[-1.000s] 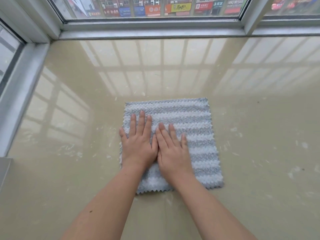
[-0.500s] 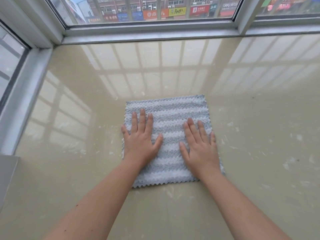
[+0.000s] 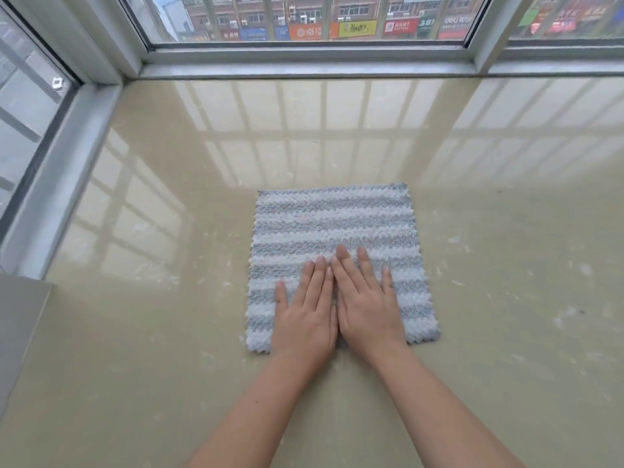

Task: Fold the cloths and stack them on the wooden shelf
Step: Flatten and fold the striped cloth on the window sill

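Observation:
A square cloth (image 3: 334, 224) with grey and white stripes and zigzag edges lies flat on the glossy beige sill (image 3: 337, 140). My left hand (image 3: 305, 315) and my right hand (image 3: 366, 302) rest side by side, palms down, on the near half of the cloth. Their fingers are straight and point toward the window. The inner edges of the two hands touch. No wooden shelf is in view.
Metal window frames (image 3: 304, 62) border the sill at the back and along the left (image 3: 57, 170). A grey ledge (image 3: 17, 329) juts in at the near left. White specks dot the sill surface on the right.
Half a second ago my hands were spread apart on the cloth; now they have slid together at the middle and sit nearer the cloth's front edge.

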Action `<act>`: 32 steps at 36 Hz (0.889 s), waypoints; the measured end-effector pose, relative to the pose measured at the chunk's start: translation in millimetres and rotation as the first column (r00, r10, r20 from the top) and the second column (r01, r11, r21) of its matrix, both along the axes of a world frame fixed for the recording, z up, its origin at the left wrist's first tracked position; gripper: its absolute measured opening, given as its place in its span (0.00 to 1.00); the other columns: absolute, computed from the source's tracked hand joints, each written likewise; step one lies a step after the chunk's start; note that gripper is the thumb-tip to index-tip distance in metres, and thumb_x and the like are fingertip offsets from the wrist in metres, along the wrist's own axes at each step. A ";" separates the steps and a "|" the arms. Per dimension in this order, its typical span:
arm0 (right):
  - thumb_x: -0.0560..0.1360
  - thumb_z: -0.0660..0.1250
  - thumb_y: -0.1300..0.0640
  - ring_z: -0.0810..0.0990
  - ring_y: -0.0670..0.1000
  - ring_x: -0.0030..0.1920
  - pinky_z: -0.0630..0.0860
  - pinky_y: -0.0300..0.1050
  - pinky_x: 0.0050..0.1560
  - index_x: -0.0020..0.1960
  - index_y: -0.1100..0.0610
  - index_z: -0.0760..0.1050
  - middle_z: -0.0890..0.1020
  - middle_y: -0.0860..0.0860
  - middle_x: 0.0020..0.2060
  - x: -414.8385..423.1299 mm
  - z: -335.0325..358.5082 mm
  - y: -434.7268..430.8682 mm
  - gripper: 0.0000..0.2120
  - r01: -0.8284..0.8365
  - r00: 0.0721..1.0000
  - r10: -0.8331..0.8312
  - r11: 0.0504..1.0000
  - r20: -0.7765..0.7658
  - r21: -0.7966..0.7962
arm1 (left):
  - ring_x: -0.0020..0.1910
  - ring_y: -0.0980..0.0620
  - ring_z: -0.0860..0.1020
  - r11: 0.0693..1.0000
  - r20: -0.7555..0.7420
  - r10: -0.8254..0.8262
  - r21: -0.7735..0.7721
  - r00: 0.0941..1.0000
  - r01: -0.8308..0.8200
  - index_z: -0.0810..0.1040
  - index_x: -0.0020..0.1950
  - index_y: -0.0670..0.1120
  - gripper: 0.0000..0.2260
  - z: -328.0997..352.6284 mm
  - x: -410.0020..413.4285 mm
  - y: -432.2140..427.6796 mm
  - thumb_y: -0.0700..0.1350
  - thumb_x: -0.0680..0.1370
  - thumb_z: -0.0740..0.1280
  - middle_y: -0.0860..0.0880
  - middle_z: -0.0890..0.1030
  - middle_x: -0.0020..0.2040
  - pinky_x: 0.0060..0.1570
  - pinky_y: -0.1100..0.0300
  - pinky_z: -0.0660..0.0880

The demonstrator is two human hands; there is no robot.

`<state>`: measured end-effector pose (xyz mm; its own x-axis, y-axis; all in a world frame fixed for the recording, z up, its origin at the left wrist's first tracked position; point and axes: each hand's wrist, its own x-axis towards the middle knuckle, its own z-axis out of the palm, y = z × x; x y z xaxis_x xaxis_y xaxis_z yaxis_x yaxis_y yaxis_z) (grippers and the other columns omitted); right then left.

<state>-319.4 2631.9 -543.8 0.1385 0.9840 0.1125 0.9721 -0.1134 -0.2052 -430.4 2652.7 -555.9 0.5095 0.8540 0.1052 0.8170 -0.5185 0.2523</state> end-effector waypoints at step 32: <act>0.68 0.32 0.35 0.27 0.45 0.71 0.29 0.53 0.68 0.72 0.47 0.34 0.31 0.42 0.71 62.6 34.0 -18.8 0.34 0.172 0.970 -0.208 0.951 -0.122 -0.259 | 0.72 0.43 0.53 0.972 0.020 0.234 -0.025 0.972 -0.233 0.69 0.69 0.39 0.25 22.7 -54.0 16.8 0.48 0.75 0.53 0.40 0.64 0.72 0.61 0.33 0.52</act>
<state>-256.8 2613.1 -509.8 0.3223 0.9324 -0.1637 0.8890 -0.3575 -0.2860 -484.4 2669.5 -533.2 0.2934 0.9514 0.0933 0.9089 -0.3079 0.2814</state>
